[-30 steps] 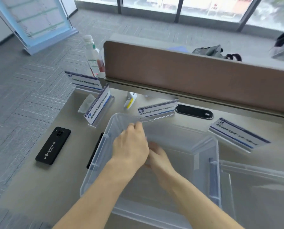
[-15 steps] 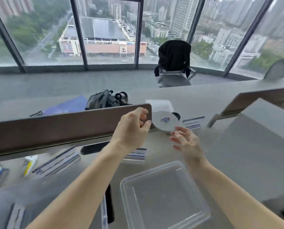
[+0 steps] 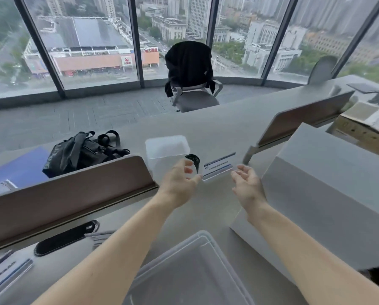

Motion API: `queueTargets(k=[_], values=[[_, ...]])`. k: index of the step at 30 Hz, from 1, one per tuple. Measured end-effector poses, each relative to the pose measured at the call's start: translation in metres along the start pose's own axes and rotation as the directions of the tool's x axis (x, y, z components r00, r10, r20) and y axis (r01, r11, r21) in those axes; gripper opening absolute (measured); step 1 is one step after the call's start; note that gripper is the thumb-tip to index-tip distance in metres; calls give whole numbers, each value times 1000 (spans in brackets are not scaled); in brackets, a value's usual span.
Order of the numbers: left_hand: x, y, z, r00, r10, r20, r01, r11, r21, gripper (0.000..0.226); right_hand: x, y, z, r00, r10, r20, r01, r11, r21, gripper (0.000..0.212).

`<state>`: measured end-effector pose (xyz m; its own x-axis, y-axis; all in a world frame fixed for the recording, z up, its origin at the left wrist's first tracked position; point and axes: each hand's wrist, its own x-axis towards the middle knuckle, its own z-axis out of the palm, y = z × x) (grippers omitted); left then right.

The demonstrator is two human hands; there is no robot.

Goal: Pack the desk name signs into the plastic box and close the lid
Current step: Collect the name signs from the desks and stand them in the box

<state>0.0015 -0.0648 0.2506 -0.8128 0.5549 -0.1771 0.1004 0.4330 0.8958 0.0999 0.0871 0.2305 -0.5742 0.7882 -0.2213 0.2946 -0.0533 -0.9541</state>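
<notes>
A desk name sign [image 3: 218, 167] of clear acrylic with a white and blue card stands on the grey desk [image 3: 210, 137] past my hands. My left hand [image 3: 179, 182] reaches toward its left end with fingers spread, holding nothing. My right hand [image 3: 247, 186] is open near the sign's right end, just short of touching it. A clear plastic lid [image 3: 190, 271] lies flat in front of me between my forearms. Another name sign [image 3: 5, 271] lies at the lower left, blurred. The plastic box itself is out of view.
A brown divider panel [image 3: 69, 190] runs along the left; a second one [image 3: 303, 117] stands at the right. A small clear container [image 3: 166, 150] sits beside the sign. A black bag [image 3: 80, 150], a grey block [image 3: 329, 190], a cardboard box [image 3: 364, 126] and a chair [image 3: 190, 75] are around.
The view swung up from the box to the far desk. Both hands left the box, rose and stretched forward, now flanking the far name sign.
</notes>
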Motion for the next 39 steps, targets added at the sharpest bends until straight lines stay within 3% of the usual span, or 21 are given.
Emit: queueTargets(k=[4,10,14,18,23,27,30,35,39], values=[[56,-21,35,999,-24,44,22,999,42,46,49,22,23,999,32,-43,-33,999,-11,43],[146,-50,88,993,-106,44,104,993,50,45,134,73,53,977,119,-179,-114,993,37,47],[209,-58,120,998,19,60,-33,967,252,46,184,113,67,948,168,-271,-145,984,103,51],[262,-61,149,980,116,161,-177,875,451,47,209,150,69,924,191,-333,-140,975,171,53],[308,-81,178,955,101,281,-281,623,730,20,212,190,67,913,211,-350,-147,968,202,50],[320,-91,194,975,31,219,-198,564,802,20,207,213,77,915,235,-328,-164,959,230,49],[311,-94,203,979,32,200,-180,595,783,22,209,221,84,911,269,-311,-192,947,257,46],[269,-101,200,966,-26,256,-183,629,756,19,217,226,86,863,396,-314,-279,891,358,44],[221,-118,196,949,-57,310,-209,625,753,24,225,231,78,840,368,-399,-229,907,354,44]])
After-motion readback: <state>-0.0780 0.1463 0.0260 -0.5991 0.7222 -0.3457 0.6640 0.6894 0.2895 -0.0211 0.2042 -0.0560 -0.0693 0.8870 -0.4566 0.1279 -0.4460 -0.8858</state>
